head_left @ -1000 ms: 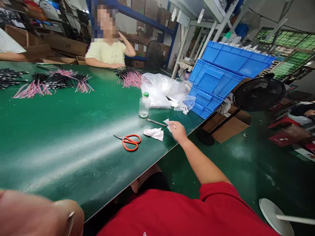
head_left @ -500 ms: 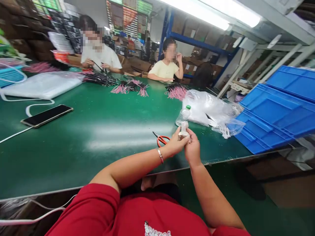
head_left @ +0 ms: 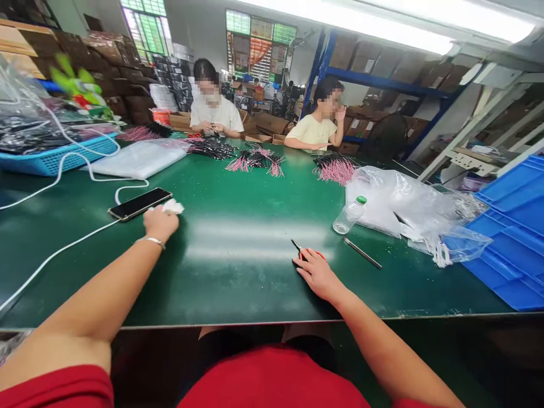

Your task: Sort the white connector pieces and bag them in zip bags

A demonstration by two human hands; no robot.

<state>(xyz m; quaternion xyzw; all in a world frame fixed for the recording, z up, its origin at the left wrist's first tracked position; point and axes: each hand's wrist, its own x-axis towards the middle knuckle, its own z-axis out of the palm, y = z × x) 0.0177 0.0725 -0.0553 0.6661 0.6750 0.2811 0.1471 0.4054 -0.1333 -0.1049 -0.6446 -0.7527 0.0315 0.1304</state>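
Observation:
My left hand (head_left: 160,224) is closed on a crumpled white wad (head_left: 173,207) that looks like tissue, just beside the near right end of a black phone (head_left: 141,204). Its fingertips are partly hidden. My right hand (head_left: 318,276) lies palm down with its fingers spread over orange-handled scissors (head_left: 296,245). The pointed blades stick out past the fingers, and parts of the handles show around them. To the right of that hand are a dark thin rod (head_left: 362,253) and a clear plastic bottle (head_left: 349,216) with a green cap, leaning on a plastic bag.
Bundles of black and pink wires (head_left: 335,169) line the far side of the green table (head_left: 238,283). Clear bags (head_left: 395,195) and blue crates (head_left: 510,226) stand right; a blue basket (head_left: 85,152) and white cord (head_left: 63,260) lie left. Two people sit across.
My hands, together over the white thing before, are now apart. The left has carried it leftward to the phone; the right has come down onto the scissors. The view has turned left.

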